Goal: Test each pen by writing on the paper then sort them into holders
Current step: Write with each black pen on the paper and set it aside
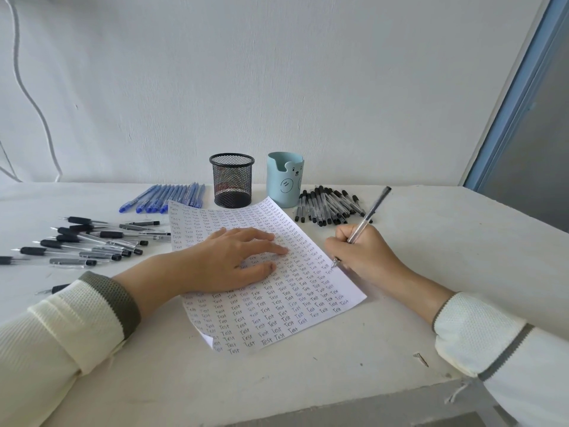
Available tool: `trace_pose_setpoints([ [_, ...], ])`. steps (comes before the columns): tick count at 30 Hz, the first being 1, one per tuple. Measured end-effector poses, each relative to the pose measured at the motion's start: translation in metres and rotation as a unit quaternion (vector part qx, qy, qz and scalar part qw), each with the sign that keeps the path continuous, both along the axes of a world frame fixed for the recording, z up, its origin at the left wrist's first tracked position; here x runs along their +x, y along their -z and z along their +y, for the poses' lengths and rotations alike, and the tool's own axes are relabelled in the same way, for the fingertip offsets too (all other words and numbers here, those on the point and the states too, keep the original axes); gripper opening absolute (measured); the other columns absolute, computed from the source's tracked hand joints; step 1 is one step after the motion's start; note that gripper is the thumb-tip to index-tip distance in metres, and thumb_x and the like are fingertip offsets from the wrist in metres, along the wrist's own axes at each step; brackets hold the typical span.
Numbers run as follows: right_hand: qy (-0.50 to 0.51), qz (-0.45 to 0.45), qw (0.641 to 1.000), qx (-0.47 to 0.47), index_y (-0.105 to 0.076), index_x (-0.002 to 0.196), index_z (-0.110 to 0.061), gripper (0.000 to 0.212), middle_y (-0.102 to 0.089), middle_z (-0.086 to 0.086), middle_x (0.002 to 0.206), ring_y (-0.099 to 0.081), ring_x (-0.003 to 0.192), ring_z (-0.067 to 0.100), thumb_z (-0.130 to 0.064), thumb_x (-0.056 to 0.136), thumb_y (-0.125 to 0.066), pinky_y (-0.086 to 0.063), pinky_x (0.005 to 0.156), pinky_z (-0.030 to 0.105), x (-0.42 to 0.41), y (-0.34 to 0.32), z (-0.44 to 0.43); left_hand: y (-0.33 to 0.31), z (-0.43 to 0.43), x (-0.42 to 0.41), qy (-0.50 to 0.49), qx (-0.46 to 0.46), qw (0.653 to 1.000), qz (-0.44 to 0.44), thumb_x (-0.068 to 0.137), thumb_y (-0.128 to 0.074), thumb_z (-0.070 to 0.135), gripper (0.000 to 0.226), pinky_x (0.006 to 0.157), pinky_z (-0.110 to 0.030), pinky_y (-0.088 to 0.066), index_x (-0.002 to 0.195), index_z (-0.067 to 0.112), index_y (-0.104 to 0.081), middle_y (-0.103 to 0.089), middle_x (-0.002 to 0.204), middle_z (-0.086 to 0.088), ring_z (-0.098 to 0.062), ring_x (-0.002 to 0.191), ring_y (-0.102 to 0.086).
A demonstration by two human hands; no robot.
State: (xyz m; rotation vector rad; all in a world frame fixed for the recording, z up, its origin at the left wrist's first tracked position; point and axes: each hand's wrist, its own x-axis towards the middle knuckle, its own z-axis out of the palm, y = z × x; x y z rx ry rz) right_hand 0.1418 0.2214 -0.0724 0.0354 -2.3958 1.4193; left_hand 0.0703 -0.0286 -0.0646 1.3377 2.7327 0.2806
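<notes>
The left hand [228, 260] is lying flat on the paper [277, 328], with the fingers straight and a little spread, and it is pressing the sheet down on the white tabletop [431, 241]. The right hand [360, 254] is pinching a clear pen [366, 220] between the thumb and the curled fingers. The pen is leaning up and to the right, and its tip is touching the paper close to the right edge. The paper is lying turned at an angle, and rows of the handwritten word "Test" are covering almost all of it. Its near left corner is curling up.

Behind the paper two holders are standing side by side: a black mesh holder [232, 180] on the left and a light blue holder [284, 180] with a bear face on the right. Through the mesh the black one is looking empty, but I cannot tell about the inside of the blue one. A row of blue pens [166, 198] is lying left of the mesh holder. A heap of black-capped pens [329, 208] is lying just right of the blue holder. At the far left, grey pens with black grips [92, 241] are lying scattered. Both arms are wearing cream sleeves [61, 328] with grey bands.
</notes>
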Motion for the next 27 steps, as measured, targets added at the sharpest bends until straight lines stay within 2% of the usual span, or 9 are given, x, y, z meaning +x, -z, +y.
trace_pose_setpoints([
  [4, 0.029, -0.030, 0.999, -0.028, -0.050, 0.050, -0.018, 0.042, -0.055, 0.007, 0.057, -0.042, 0.045, 0.012, -0.014, 0.092, -0.051, -0.033, 0.045, 0.018, -0.002, -0.013, 0.000, 0.001, -0.001, -0.001, -0.002, 0.000, 1.000, -0.002, 0.094, -0.029, 0.068, 0.047, 0.121, -0.049, -0.014, 0.140, 0.061, -0.031, -0.023, 0.156, 0.021, -0.008, 0.144, -0.022],
  [6, 0.023, -0.041, 0.998, -0.046, -0.055, 0.069, -0.014, 0.030, -0.052, 0.005, 0.051, -0.041, 0.043, 0.012, -0.025, 0.097, -0.055, -0.031, 0.041, 0.018, -0.005, -0.025, -0.004, 0.002, -0.002, 0.000, 0.001, 0.002, 1.000, -0.001, 0.089, -0.025, 0.074, 0.052, 0.120, -0.051, -0.014, 0.140, 0.061, -0.031, -0.024, 0.155, 0.021, -0.007, 0.144, -0.023],
  [8, 0.017, -0.054, 0.995, -0.083, -0.055, 0.093, -0.012, 0.030, -0.047, 0.002, 0.047, -0.037, 0.038, 0.009, -0.041, 0.101, -0.049, -0.028, 0.039, 0.019, -0.013, -0.037, -0.008, 0.001, -0.001, 0.001, 0.003, 0.001, 1.000, 0.000, 0.083, -0.018, 0.076, 0.060, 0.120, -0.051, -0.015, 0.140, 0.061, -0.030, -0.024, 0.155, 0.021, -0.005, 0.143, -0.022],
  [11, 0.017, -0.044, 0.983, -0.175, -0.056, 0.114, -0.012, 0.038, -0.050, 0.002, 0.048, -0.030, 0.033, 0.007, -0.038, 0.108, -0.028, -0.023, 0.036, 0.018, -0.036, -0.056, -0.009, 0.000, -0.001, 0.001, -0.001, 0.002, 1.000, -0.001, 0.083, -0.017, 0.077, 0.060, 0.120, -0.051, -0.014, 0.139, 0.062, -0.029, -0.024, 0.155, 0.022, -0.004, 0.143, -0.021],
  [13, 0.032, -0.029, 0.978, -0.204, -0.061, 0.116, -0.010, 0.038, -0.063, 0.001, 0.059, -0.028, 0.037, 0.008, -0.033, 0.108, -0.031, -0.023, 0.038, 0.018, -0.052, -0.067, -0.006, 0.000, -0.001, 0.002, -0.002, 0.002, 1.000, 0.001, 0.088, -0.023, 0.073, 0.053, 0.121, -0.051, -0.013, 0.140, 0.061, -0.029, -0.024, 0.155, 0.022, -0.003, 0.143, -0.021],
  [16, 0.036, -0.016, 0.973, -0.229, -0.066, 0.113, -0.018, 0.028, -0.073, -0.004, 0.076, -0.028, 0.041, 0.006, -0.030, 0.105, -0.042, -0.025, 0.041, 0.020, -0.063, -0.069, 0.003, -0.001, -0.001, 0.002, -0.001, 0.003, 1.000, 0.005, 0.095, -0.030, 0.064, 0.045, 0.121, -0.050, -0.011, 0.141, 0.059, -0.030, -0.023, 0.155, 0.023, -0.001, 0.143, -0.020],
  [19, 0.004, -0.022, 0.966, -0.259, -0.062, 0.111, -0.028, 0.015, -0.073, -0.003, 0.076, -0.031, 0.042, 0.007, -0.032, 0.102, -0.050, -0.027, 0.045, 0.022, -0.061, -0.059, 0.013, 0.000, -0.002, 0.001, 0.001, 0.005, 1.000, 0.003, 0.096, -0.030, 0.064, 0.044, 0.122, -0.049, -0.009, 0.140, 0.061, -0.029, -0.022, 0.154, 0.025, 0.001, 0.143, -0.019],
  [23, -0.031, -0.046, 0.955, -0.290, -0.063, 0.120, -0.026, 0.026, -0.068, -0.004, 0.073, -0.040, 0.048, 0.007, -0.036, 0.101, -0.049, -0.033, 0.041, 0.017, -0.061, -0.054, 0.024, -0.001, -0.001, 0.000, 0.002, -0.003, 1.000, 0.004, 0.095, -0.028, 0.066, 0.046, 0.122, -0.049, -0.007, 0.140, 0.062, -0.027, -0.021, 0.155, 0.026, 0.000, 0.144, -0.017],
  [27, -0.066, -0.055, 0.952, -0.294, -0.064, 0.113, -0.027, 0.021, -0.065, -0.004, 0.074, -0.044, 0.049, 0.007, -0.038, 0.100, -0.051, -0.033, 0.042, 0.018, -0.060, -0.054, 0.024, 0.000, -0.001, 0.000, 0.000, -0.001, 1.000, 0.004, 0.095, -0.029, 0.065, 0.045, 0.122, -0.048, -0.005, 0.140, 0.062, -0.027, -0.020, 0.155, 0.026, 0.000, 0.144, -0.016],
])
